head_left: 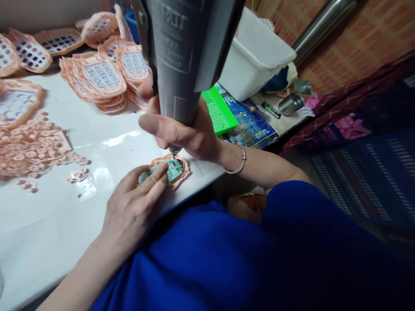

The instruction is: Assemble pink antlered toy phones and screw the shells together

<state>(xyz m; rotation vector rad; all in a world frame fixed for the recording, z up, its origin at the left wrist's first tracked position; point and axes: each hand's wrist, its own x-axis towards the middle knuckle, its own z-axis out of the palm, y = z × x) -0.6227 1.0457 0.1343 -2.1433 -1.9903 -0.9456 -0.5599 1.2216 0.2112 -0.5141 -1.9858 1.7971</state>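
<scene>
My right hand (188, 129) grips a large grey electric screwdriver (181, 65), which points down. The driver's tip meets the upper part of a green circuit board (175, 169). That board sits in a peach plastic shell (185, 175) by the table's near edge. My left hand (139, 194) holds the board and shell against the table, fingertips pressed together on the board and partly hiding it. Any screw under the tip is too small to make out.
Left on the white table (106, 172) lies a heap of small peach parts (35, 147). Stacked peach shells with keypads (100, 77) stand behind. To the right are a bright green perforated tray (220, 112), a white bin (256, 56) and metal cups (292, 103).
</scene>
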